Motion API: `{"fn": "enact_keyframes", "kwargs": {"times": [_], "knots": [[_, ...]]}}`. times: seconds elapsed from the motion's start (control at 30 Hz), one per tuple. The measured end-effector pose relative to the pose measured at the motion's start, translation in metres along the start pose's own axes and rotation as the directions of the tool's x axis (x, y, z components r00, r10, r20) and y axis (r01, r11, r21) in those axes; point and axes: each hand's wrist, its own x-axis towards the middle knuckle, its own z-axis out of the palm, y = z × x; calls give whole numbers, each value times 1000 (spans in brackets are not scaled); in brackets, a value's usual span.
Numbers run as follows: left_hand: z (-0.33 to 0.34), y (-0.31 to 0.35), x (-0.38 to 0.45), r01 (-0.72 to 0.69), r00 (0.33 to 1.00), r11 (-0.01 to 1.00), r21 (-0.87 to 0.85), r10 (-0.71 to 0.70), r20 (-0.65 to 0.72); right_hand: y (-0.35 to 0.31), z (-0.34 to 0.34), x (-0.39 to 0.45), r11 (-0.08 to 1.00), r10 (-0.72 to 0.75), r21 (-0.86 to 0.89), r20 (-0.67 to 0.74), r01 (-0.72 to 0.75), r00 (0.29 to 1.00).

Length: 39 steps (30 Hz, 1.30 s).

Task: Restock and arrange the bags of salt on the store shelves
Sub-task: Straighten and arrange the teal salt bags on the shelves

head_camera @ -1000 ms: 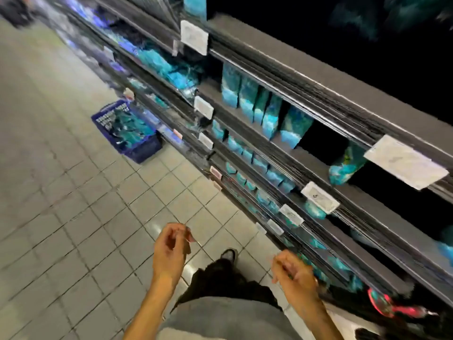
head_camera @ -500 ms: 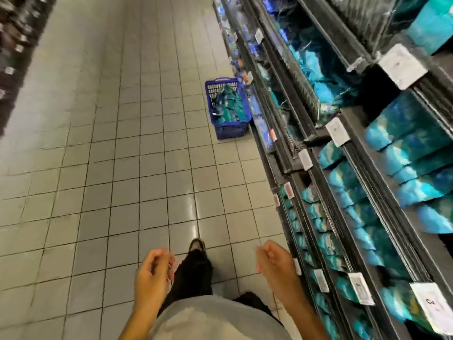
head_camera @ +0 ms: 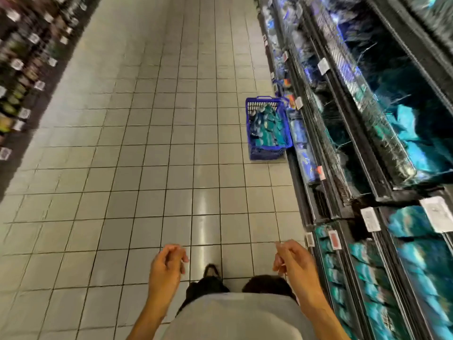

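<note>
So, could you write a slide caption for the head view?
Empty-handed person faces a blue basket of salt bags beside the shelves.

Grey tiled floor (head_camera: 137, 148), far shelving (head_camera: 22, 69)

Glossy tiled floor (head_camera: 147, 143), plastic basket (head_camera: 267, 153)

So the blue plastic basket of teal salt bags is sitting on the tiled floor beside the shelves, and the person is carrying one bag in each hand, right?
Not quite. The head view shows the blue plastic basket of teal salt bags on the tiled floor beside the shelves, but the left hand and right hand hold nothing.
</note>
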Motion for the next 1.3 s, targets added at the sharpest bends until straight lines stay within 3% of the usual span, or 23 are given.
{"fn": "enact_keyframes", "kwargs": {"times": [0.17, 0.37, 0.67, 1.03, 1.3], "knots": [[21, 46, 67, -69, 993, 997, 26, 66, 95, -8, -14, 33, 996, 87, 19, -52, -86, 995], [60, 96, 149, -75, 991, 996, 39, 71, 112, -17, -29, 108, 983, 181, 50, -119, -176, 976], [122, 180, 247, -47, 999, 997, 58, 48, -6, -108, -30, 292, 999, 54, 6, -26, -53, 998], [111, 237, 354, 76, 966, 997, -22, -79, -246, -226, 56, 475, 995, 0, -99, 194, 19, 981], [95, 303, 506, 72, 981, 996, -48, -79, -175, -296, 123, 584, 995, 41, -88, 27, -38, 999]]}}
